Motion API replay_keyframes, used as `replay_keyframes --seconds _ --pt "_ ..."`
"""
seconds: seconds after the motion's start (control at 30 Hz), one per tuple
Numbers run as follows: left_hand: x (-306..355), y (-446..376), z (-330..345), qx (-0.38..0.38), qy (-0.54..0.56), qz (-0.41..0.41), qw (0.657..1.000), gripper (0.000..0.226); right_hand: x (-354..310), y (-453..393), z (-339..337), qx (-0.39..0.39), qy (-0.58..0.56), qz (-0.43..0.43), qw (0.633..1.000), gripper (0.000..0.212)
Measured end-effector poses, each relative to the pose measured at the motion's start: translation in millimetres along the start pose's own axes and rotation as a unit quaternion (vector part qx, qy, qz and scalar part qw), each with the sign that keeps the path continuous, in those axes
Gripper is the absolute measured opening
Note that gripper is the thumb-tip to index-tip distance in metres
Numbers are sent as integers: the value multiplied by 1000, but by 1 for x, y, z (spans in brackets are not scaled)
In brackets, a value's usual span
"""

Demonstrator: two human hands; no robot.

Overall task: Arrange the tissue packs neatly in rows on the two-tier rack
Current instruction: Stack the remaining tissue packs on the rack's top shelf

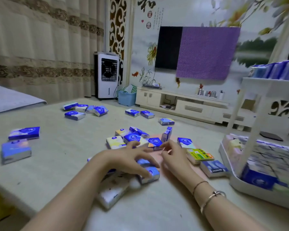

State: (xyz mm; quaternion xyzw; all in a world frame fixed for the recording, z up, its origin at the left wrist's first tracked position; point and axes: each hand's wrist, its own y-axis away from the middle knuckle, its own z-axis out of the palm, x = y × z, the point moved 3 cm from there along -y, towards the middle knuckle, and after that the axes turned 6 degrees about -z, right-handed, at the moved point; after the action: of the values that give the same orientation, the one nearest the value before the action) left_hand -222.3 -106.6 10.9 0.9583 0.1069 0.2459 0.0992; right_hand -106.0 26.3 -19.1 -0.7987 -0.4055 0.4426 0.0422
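Observation:
Several blue-and-white tissue packs lie scattered over the pale table (57, 147). My left hand (130, 155) reaches over a cluster near the middle, its spread fingers touching a blue pack (150, 175) and another pack (143, 161) under the palm. My right hand (172, 152) hovers just right of it with fingers loosely curled, holding nothing, close to a blue pack (154, 143). The white two-tier rack (250, 187) stands at the right edge; rows of packs fill its lower tier (270, 157) and more packs line the upper tier (277, 70).
A yellow-green pack (199, 155) and a dark blue pack (213, 168) lie between my right hand and the rack. Loose packs sit at the far left (23, 133) and back (75, 115). Beyond the table stand a TV cabinet (182, 104) and an air cooler (107, 75).

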Motion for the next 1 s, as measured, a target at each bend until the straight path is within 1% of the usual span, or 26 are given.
replay_keyframes --seconds 0.03,0.1,0.17,0.23,0.3,0.37,0.43,0.5,0.53,0.6,0.63,0.67,0.7,0.77,0.83,0.87,0.93,1.0 --pt "0 2 -4 -37 -12 4 999 50 -1 -3 -2 23 -7 -3 1000 20" --pt "-1 3 -10 -79 -39 -6 996 63 2 -6 -2 35 9 -5 999 19" --pt "-5 2 -14 -84 -56 -19 995 68 1 -6 0 19 49 -26 998 23" --pt "-8 -2 -15 -62 -47 -28 997 63 -1 -7 4 -21 93 -66 993 39" --pt "-7 -5 -13 -15 -23 -38 999 56 0 -6 9 -93 123 -78 985 58" --pt "-6 -7 -12 48 17 -37 998 51 0 -5 9 -138 135 -78 978 61" --pt "-4 -5 -17 120 109 -11 987 41 0 -6 3 -108 170 -91 975 55" --pt "-6 -2 -27 195 199 9 960 36 -2 -6 -5 -47 217 -105 969 49" --pt "-10 -1 -32 241 227 8 944 36 -1 -6 -8 -28 232 -102 967 48" --pt "-17 -1 -40 327 252 -12 911 39 2 -2 -9 -29 257 -79 963 50" --pt "-20 -2 -41 348 262 -21 900 40 3 0 -9 -44 269 -66 960 52" --pt "-21 -3 -40 349 269 -23 897 42 5 2 -8 -61 276 -50 958 53" --pt "-20 -5 -38 335 264 -21 904 43 6 3 -8 -74 273 -36 959 52" --pt "-18 -10 -30 296 218 -15 930 45 7 2 -9 -77 237 -30 968 46" --pt "-13 -16 -24 274 152 -4 950 47 5 0 -12 -64 171 -23 983 42" --pt "-10 -18 -21 269 133 -3 954 46 3 0 -14 -60 117 -12 991 42" --pt "-6 -21 -18 259 128 -6 957 46 -2 0 -18 -45 -36 7 998 45" --pt "-6 -24 -17 259 120 1 959 53 -9 1 -21 -44 -174 9 984 46"
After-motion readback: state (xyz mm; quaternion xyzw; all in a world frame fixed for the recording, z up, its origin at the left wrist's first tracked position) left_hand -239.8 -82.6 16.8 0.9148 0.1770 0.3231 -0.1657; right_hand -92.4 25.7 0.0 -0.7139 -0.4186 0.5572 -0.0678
